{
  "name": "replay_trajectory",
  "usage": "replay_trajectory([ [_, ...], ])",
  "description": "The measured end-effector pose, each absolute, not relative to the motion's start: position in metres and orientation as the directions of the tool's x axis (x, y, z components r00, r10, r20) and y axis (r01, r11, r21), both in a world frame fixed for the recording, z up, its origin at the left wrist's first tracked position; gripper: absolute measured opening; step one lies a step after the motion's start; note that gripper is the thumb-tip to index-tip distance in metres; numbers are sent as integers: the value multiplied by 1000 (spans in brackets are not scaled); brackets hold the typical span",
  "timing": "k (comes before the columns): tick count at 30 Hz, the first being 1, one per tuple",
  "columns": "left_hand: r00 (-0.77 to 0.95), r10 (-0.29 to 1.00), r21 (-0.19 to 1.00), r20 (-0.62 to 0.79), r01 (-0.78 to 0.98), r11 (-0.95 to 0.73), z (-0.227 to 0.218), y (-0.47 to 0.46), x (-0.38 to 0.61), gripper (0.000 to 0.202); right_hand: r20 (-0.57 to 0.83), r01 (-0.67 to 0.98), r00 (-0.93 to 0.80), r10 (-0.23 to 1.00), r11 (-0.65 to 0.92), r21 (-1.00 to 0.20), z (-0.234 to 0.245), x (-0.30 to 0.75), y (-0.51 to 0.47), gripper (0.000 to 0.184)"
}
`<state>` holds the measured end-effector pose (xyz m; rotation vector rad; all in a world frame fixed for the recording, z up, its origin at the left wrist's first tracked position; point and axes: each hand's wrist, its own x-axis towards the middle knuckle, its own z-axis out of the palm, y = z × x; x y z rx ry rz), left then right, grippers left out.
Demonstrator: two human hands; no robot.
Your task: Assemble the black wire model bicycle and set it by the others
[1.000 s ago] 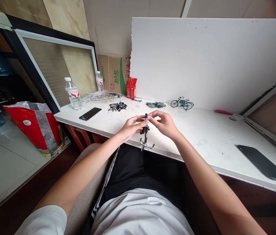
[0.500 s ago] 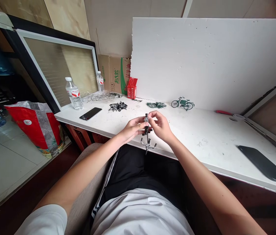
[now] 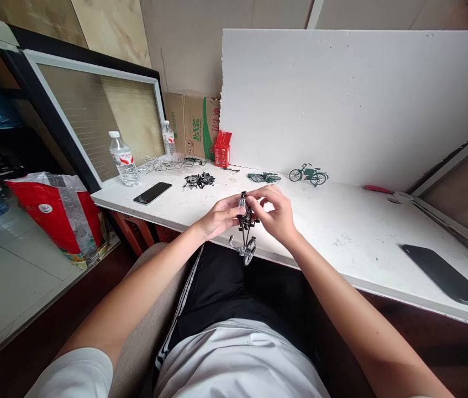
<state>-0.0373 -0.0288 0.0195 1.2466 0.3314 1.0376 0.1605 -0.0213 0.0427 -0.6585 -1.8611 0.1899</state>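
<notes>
A small black-and-silver model bicycle (image 3: 246, 235) is held up between both hands at the table's front edge, its silver handlebar and front wheel pointing down toward my lap. My left hand (image 3: 221, 216) grips it from the left, thumb across the rear part. My right hand (image 3: 274, 210) pinches it from the other side, near the rear end; the fingertips partly hide what they press on. Beyond the hands, a finished-looking green model bicycle (image 3: 309, 174) stands upright, and a second green model (image 3: 264, 177) lies flat. Black model parts (image 3: 199, 180) lie further left.
On the white table (image 3: 341, 232) a phone (image 3: 153, 193) lies at left and a dark flat slab (image 3: 445, 273) at right. Water bottles (image 3: 124, 160), a red box (image 3: 222, 149) and a carton (image 3: 194, 124) stand at the back left. A white board (image 3: 341, 99) rises behind.
The model bicycle has turned in my hands, so its front wheel now shows from the side and the handlebar has swung left. My right hand has shifted slightly around the rear end.
</notes>
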Motion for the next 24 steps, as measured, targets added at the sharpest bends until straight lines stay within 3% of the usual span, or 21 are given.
replay_trajectory([
  [7, 547, 791, 846, 274, -529, 73, 22, -27, -48, 62, 655, 316, -174, 736, 671, -670, 57, 172, -15, 52],
  [11, 519, 813, 839, 264, -540, 73, 23, -25, -51, 62, 503, 290, -370, 781, 611, -737, 60, 179, -13, 47],
  [13, 510, 820, 839, 260, -540, 69, 22, -23, -52, 62, 463, 300, -470, 751, 629, -717, 60, 180, -14, 40],
  [18, 508, 819, 849, 267, -526, 49, 20, -21, -53, 62, 565, 372, -475, 675, 736, -566, 58, 178, -16, 22],
  [24, 533, 812, 887, 238, -461, 42, 18, -19, -55, 65, 541, 427, -592, 598, 801, -419, 63, 179, -18, 11],
])
